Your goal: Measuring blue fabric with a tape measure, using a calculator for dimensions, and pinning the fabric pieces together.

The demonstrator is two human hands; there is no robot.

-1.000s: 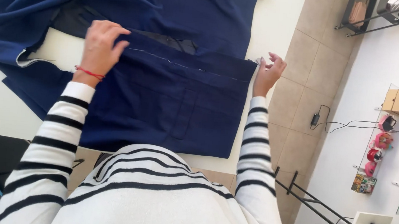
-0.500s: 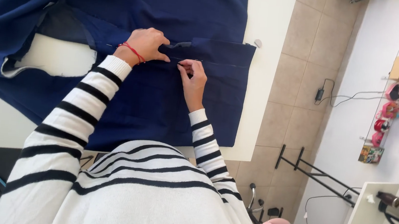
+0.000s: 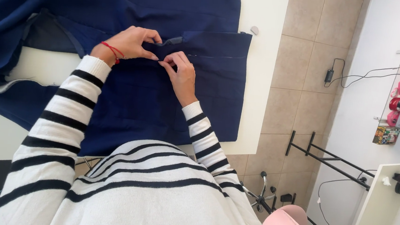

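White table (image 3: 259, 84): both hands pinch soft navy fabric (image 3: 211, 94).

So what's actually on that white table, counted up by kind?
Navy fabric garment: 1
Hands, left hand and right hand, pinching a seam of the fabric: 2
Small pale round thing near the edge of the white table: 1
Total: 4

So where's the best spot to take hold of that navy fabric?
Probably at the folded edge where the left hand and right hand already pinch the navy fabric, coming from above: it lies flat on the white table, so only that raised fold offers purchase.
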